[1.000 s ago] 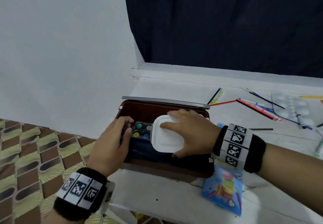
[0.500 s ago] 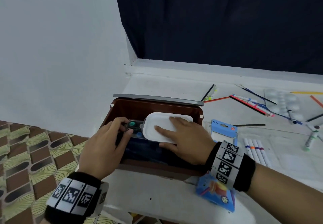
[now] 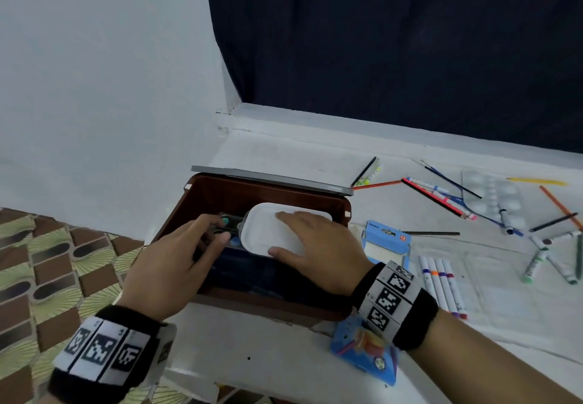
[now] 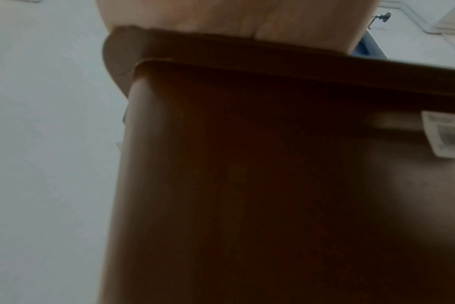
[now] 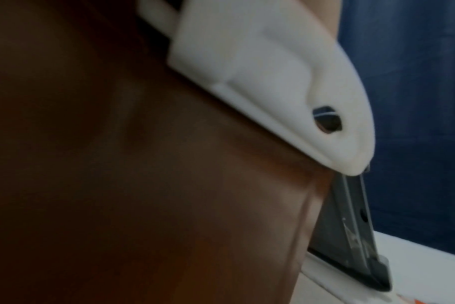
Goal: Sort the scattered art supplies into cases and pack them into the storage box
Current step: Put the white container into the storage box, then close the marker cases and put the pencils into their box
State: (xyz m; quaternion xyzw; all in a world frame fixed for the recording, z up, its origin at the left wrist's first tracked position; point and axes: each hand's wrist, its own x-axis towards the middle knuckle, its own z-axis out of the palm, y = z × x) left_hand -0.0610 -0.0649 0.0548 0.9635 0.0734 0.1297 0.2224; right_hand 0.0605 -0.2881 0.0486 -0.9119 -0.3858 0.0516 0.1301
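The brown storage box (image 3: pixel 252 190) stands open at the table's left end, with a dark blue case in its bottom. A white case (image 3: pixel 262 233) lies flat inside it, and my right hand (image 3: pixel 279 233) rests on top with fingers straight. My left hand (image 3: pixel 216 228) reaches in beside it, its thumb and fingers pinching a black set of paint pots (image 3: pixel 225 221) at the white case's left end. The left wrist view shows only the box's outer wall (image 4: pixel 247 164). In the right wrist view the white case (image 5: pixel 260 72) sits above the box wall (image 5: pixel 143 185).
The grey lid (image 3: pixel 271 178) leans behind the box. To the right lie a blue crayon box (image 3: pixel 385 242), several markers (image 3: pixel 441 287), pencils (image 3: pixel 435 195), a clear palette (image 3: pixel 495 195) and paint tubes (image 3: pixel 542 258). A blue packet (image 3: pixel 366 353) lies under my right wrist.
The white case has gone from tilted in my right hand to lying flat, further back in the box. My right hand has flattened on top of it. My left hand stays at the paint pots.
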